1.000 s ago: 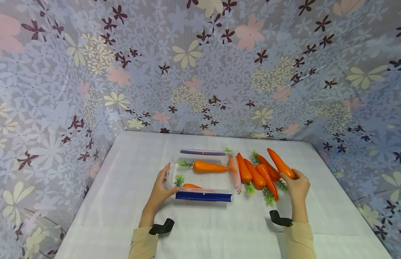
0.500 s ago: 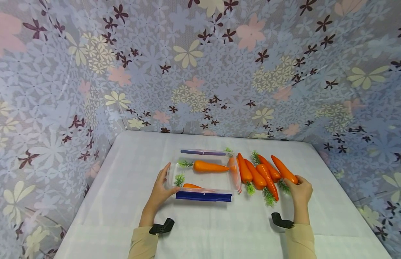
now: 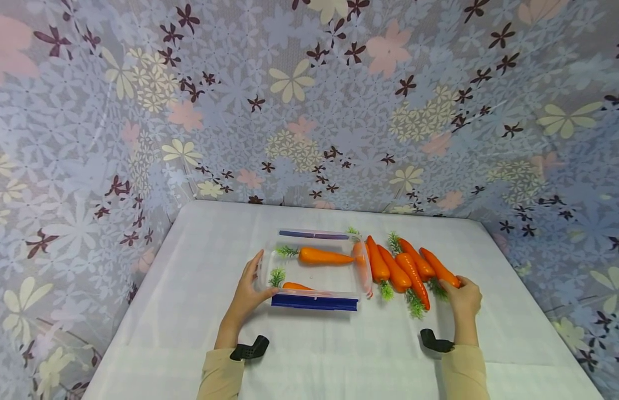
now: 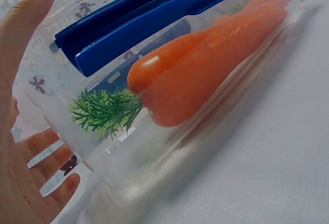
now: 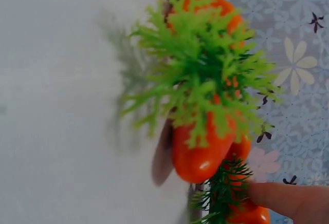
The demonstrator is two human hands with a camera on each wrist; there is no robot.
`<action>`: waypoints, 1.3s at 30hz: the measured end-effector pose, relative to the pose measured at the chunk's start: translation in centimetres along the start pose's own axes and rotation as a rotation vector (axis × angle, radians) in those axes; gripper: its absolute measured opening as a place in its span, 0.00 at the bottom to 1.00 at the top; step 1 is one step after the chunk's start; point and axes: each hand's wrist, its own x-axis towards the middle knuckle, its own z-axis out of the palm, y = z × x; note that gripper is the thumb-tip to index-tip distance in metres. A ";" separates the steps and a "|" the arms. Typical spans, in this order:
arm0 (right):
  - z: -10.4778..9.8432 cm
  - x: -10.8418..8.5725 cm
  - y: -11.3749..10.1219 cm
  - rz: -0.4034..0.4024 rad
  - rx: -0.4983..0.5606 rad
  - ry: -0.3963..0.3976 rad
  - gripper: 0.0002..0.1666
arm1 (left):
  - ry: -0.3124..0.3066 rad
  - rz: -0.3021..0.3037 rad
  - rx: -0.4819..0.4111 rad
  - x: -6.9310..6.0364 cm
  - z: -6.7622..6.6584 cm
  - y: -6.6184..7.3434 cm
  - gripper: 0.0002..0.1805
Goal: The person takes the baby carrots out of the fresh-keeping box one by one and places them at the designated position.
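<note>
Orange end carrot [image 3: 438, 266]: my right hand [image 3: 464, 300] has thumb and fingertips closed about its thick near end; how firmly, I cannot tell from out here.
Its long axis: from those fingertips it stretches far and left, slanting from near right to far left, narrow tip outermost.
Left side of the scene: my left hand [image 3: 248, 289] is spread wide at the left end of the clear box [image 3: 309, 279], thumb at the near left corner, fingers along the end wall, with no carrot in its grasp.
Neighbouring carrot [image 3: 416, 261]: just left of the end carrot and roughly parallel; I cannot tell whether they touch (my right wrist view is mostly leaves).
Loose carrots [image 3: 393, 269]: the rest of the row, lying between my right hand and the box's right wall.
Inside the box: a far boxed carrot [image 3: 322, 256] lies left to right, tuft left; a near boxed carrot [image 3: 295, 286] is partly hidden by the near wall.
Blue near flap [image 3: 314, 303]: along the box's near side.
Nearer hand: right for the loose row, left for the box.
</note>
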 end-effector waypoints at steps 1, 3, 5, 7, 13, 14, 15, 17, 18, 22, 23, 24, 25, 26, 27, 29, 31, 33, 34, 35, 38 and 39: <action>0.0 0.0 0.0 0.008 -0.009 -0.010 0.33 | -0.002 0.001 0.003 0.0 0.0 0.0 0.53; 0.1 -0.1 0.1 0.020 -0.023 -0.030 0.33 | -0.001 0.007 0.005 0.1 0.0 -0.1 0.53; 0.1 -0.1 0.1 0.023 -0.032 -0.044 0.34 | -0.002 0.011 0.007 0.1 0.0 -0.1 0.53; 0.2 -0.2 0.1 0.023 -0.034 -0.050 0.34 | -0.001 0.012 0.005 0.2 0.0 -0.1 0.53; 0.2 -0.2 -0.2 0.031 -0.029 -0.045 0.35 | -0.003 0.012 -0.006 0.2 0.1 -0.1 0.53; 0.2 -0.3 -0.2 0.030 -0.025 -0.039 0.34 | -0.005 0.014 -0.003 0.2 0.1 0.0 0.53; 0.1 -0.3 -0.3 0.029 -0.021 -0.032 0.34 | -0.005 0.014 -0.003 0.2 0.1 0.0 0.53; 0.1 -0.4 -0.5 0.020 0.002 -0.008 0.32 | -0.004 0.014 -0.005 0.2 0.1 0.0 0.53; 0.1 -0.4 -0.7 0.010 0.011 0.011 0.31 | -0.005 0.012 -0.003 0.2 0.1 0.0 0.53; -0.1 -0.7 -1.5 -0.031 0.066 0.060 0.28 | -0.005 0.011 -0.002 0.1 0.1 0.1 0.53; -0.2 -0.9 -1.9 -0.047 0.077 0.068 0.27 | -0.010 0.006 -0.005 0.0 0.0 0.7 0.53; -0.2 -1.0 -2.2 -0.057 0.086 0.068 0.27 | -0.015 0.001 -0.003 0.0 -0.1 0.7 0.53; -0.3 -1.2 -2.6 -0.067 0.095 0.065 0.26 | -0.016 0.001 -0.004 0.0 -0.1 0.8 0.54; -0.4 -1.3 -3.0 -0.083 0.108 0.064 0.26 | -0.016 0.003 -0.001 0.0 -0.1 0.8 0.54; -0.5 -1.5 -3.5 -0.096 0.117 0.059 0.26 | -0.017 0.000 0.003 0.0 -0.1 0.8 0.54; -0.6 -1.9 -4.6 -0.106 0.127 0.045 0.26 | -0.017 -0.010 0.003 0.0 -0.1 0.8 0.54; -0.6 -2.3 -5.6 -0.120 0.140 0.035 0.27 | -0.009 0.000 0.010 0.1 0.0 0.2 0.54; -0.4 -2.7 -6.6 -0.132 0.148 0.026 0.27 | -0.006 0.000 0.006 0.1 -0.1 0.2 0.54; -0.2 -2.9 -7.1 -0.139 0.155 0.022 0.27 | -0.004 0.002 0.004 0.1 -0.1 0.2 0.54; 0.0 -3.1 -7.6 -0.146 0.160 0.019 0.27 | -0.002 0.003 0.004 0.1 -0.1 0.1 0.54; 0.7 -3.6 -9.1 -0.184 0.203 0.004 0.26 | 0.000 0.003 0.008 0.1 -0.1 0.1 0.53; 0.9 -3.8 -9.5 -0.198 0.212 -0.002 0.26 | 0.000 0.002 0.012 0.1 -0.1 0.1 0.53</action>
